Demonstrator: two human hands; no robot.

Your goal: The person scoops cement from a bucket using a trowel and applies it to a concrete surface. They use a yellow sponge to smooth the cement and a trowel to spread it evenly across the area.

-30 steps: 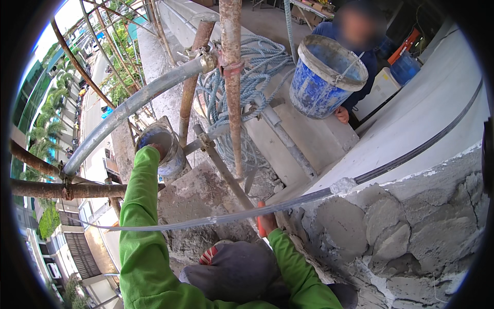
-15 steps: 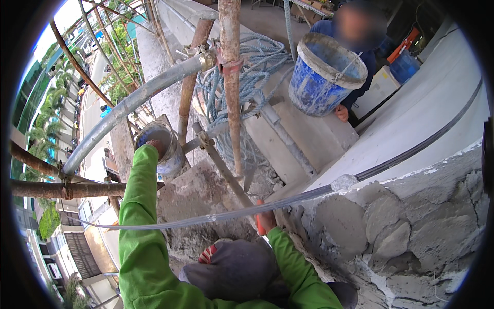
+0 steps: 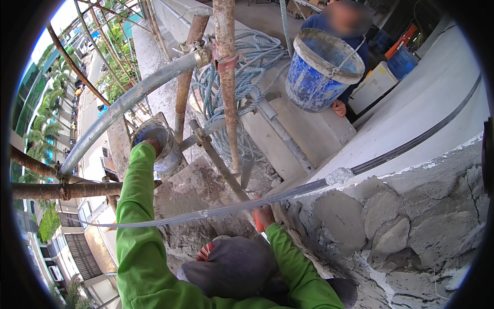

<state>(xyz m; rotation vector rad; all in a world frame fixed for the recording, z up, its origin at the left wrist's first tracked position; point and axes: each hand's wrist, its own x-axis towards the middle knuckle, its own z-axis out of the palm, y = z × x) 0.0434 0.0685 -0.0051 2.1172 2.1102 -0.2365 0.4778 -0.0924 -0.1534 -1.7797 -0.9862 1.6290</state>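
Observation:
On the left, my left hand (image 3: pixel 151 145) reaches down into a grimy bucket (image 3: pixel 167 162) standing beside the scaffold poles. The bucket's mouth and wall hide its fingers, so what they touch inside cannot be seen. My right hand (image 3: pixel 266 215) is closed around the orange-red handle (image 3: pixel 258 222) of a tool, low at centre, next to a slanted pole. The rest of this tool is mostly hidden, and its kind is unclear. Right of that hand rises a wall of rough grey mortar (image 3: pixel 386 221).
A large blue bucket (image 3: pixel 323 77) with a crusted rim is near a co-worker in dark blue (image 3: pixel 360 49). Coiled blue rope (image 3: pixel 247 62) lies behind upright scaffold poles (image 3: pixel 225 92). A long grey strip (image 3: pixel 288 199) crosses before me. The street is far below, left.
The whole view has shifted slightly, so things sit a little higher and further left. Both hands keep their places, at the bucket and on the orange-red handle.

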